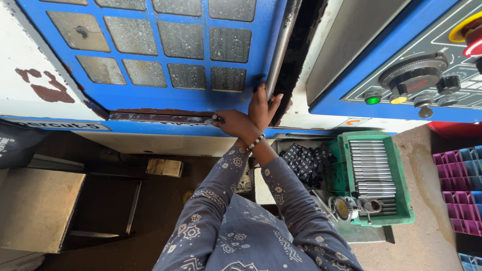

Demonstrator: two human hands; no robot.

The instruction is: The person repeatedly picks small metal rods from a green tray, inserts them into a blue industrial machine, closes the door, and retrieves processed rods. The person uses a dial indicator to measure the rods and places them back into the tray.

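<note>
Head view. We take the blue door (150, 50) of the machine as our landmark; its top and left side are cut off by the frame, and its small panes are too grimy to see through.

Our arms cross at the wrists below the door's lower right corner. Which hand is which has to be read from the sleeves: the arm from our left shoulder crosses over, so we take the left hand (263, 108) to be the one reaching up, fingers curled round the lower end of the steel handle bar (279, 47) on the door's right edge. The right hand (232, 123), with a bead bracelet at its wrist, lies along the door's rusty bottom rail (160, 116), fingertips pinching a small dark piece we cannot identify.

Right of the door, a control panel (427, 75) shows a green lamp, a large dial and a red knob, partly cut off. Below it sits a green tray (404, 180) of steel rods, a round gauge on its near end, dark small parts just left of it. A grey box (35, 206) stands below the door's left part. On the strip beneath the door, a dark label is partly hidden.
</note>
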